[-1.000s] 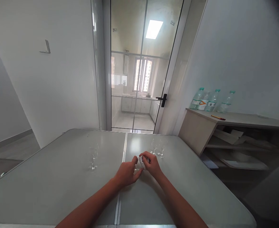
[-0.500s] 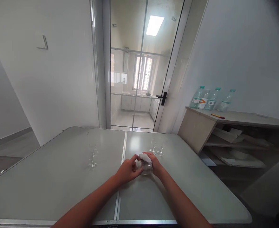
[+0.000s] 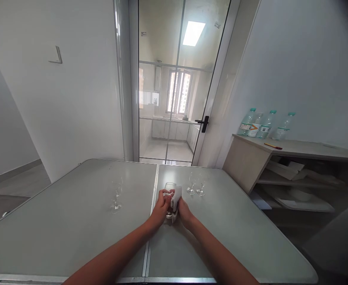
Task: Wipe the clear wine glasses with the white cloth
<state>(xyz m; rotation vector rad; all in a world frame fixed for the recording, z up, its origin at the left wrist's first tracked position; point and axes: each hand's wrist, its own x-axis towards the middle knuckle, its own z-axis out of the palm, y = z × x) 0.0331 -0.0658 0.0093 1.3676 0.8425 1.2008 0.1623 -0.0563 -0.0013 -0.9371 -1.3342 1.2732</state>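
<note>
Over the middle of the table, my left hand (image 3: 161,206) is closed around a clear wine glass (image 3: 170,185), which is upright with its rim showing above my fingers. My right hand (image 3: 184,209) grips a folded white cloth (image 3: 176,195) and presses it against the right side of the glass. Part of the cloth hangs down beside the glass's foot. My fingers and the cloth hide most of the bowl and stem.
Two wine glasses, one of them this glass (image 3: 191,186), stand on the table (image 3: 79,233) beyond my right hand. Clear glassware (image 3: 116,198) stands on the left. Right of the table is a wooden cabinet (image 3: 245,162) with several plastic bottles (image 3: 264,124) and a pen (image 3: 273,146) on top.
The wine glass has turned from tilted to upright and moved slightly left with both hands. The cloth has shifted from over its top to its right side.
</note>
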